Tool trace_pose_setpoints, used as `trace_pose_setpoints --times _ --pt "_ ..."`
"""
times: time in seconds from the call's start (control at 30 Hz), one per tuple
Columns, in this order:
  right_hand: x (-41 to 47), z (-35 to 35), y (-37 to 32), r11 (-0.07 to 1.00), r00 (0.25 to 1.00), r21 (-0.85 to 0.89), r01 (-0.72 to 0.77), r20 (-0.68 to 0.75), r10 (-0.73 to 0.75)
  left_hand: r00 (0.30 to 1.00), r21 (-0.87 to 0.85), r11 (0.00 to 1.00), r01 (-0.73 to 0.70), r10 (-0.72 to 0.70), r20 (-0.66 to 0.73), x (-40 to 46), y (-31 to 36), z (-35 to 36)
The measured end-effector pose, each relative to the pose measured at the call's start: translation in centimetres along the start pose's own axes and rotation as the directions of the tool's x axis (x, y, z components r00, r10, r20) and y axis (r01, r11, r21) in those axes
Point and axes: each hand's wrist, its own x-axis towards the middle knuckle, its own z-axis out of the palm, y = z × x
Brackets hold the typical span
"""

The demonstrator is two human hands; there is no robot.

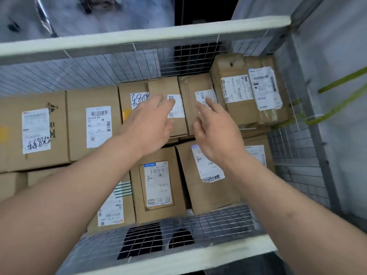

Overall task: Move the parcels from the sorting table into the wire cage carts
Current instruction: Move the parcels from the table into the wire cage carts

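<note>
A wire cage cart (294,155) was seen from above, its pale top rails crossing the far and near edges and its mesh walls closing every side. Beyond the far rail a grey floor (119,16) was visible, blurred. The cart was packed almost wall to wall with brown cardboard parcels. The largest cartons (59,120) were lined along the left, each bearing a white label. A bundle of taped parcels (244,86) was stacked in the far right corner, touching the mesh. Two mid-sized boxes (158,185) were stood against the near wall. Two narrow parcels (178,104) were set side by side at the centre, against the far mesh. Open room was left only as a narrow gap along the right wall. Green strapping (341,104) was caught in the right mesh. Over the narrow parcels the left hand (149,126) and right hand (216,132) were held, each grip open with fingers loosely spread, nothing grasped; contact could not be told
</note>
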Motion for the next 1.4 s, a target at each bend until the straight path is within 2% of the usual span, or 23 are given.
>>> trace_pose_setpoints --times 0.13,0.33,0.53,0.8,1.07,1.17,1.4 --pt "-4.2 -5.7 -2.7 1.000 1.000 -0.028 -0.005 -0.022 0.005 0.998 0.048 0.997 -0.056 0.055 0.011 -3.8 2.4 -5.1" --pt "-11.1 -13.5 -7.4 0.989 0.999 -0.144 -0.036 0.001 0.037 0.971 0.216 0.947 -0.238 0.224 0.088 -9.3 5.7 -14.6" --pt "-17.8 -20.5 -13.2 0.961 0.991 -0.251 -0.116 -0.101 0.093 0.905 0.276 0.863 -0.423 0.418 0.079 -13.7 8.5 -23.4" --pt "-26.6 -29.4 -21.0 0.913 0.917 -0.243 -0.329 -0.314 0.246 0.761 0.347 0.705 -0.619 0.648 0.041 -19.2 12.2 -33.5" --pt "-38.5 -35.9 -27.3 0.825 0.742 -0.164 -0.541 -0.555 0.377 0.530 0.383 0.487 -0.785 0.848 0.006 -26.9 18.7 -41.4" --pt "-42.9 -37.1 -28.1 0.786 0.686 -0.136 -0.603 -0.592 0.423 0.442 0.383 0.403 -0.831 0.897 0.013 -29.9 21.6 -42.9" --pt "-54.0 -38.6 -27.7 0.667 0.535 -0.046 -0.744 -0.638 0.553 0.286 0.360 0.243 -0.901 0.956 0.072 -36.7 29.0 -42.4"
